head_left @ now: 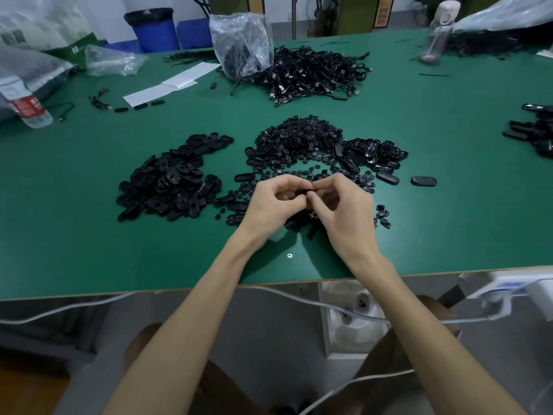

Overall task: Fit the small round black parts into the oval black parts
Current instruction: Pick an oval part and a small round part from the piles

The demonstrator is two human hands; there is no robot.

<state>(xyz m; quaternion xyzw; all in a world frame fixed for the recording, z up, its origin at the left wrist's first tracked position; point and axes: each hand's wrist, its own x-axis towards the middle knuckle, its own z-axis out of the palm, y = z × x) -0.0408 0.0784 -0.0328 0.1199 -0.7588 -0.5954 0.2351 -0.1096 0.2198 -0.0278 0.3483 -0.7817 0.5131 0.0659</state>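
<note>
My left hand (276, 202) and my right hand (344, 205) meet fingertip to fingertip just above the green table (89, 250), near its front edge. Between the curled fingers they pinch a black part (306, 192), mostly hidden, so I cannot tell its shape. A heap of small round black parts (302, 139) lies right behind the hands, with loose ones scattered around them. A pile of oval black parts (173, 181) lies to the left. Another cluster of oval parts (371, 155) lies to the right.
A mound of black cables (314, 73) and a clear plastic bag (239, 43) sit at the back. A water bottle (28, 106) lies far left, another bottle (440, 28) stands back right. White paper strips (167, 85) lie back left. More black parts (535, 130) sit at the right edge.
</note>
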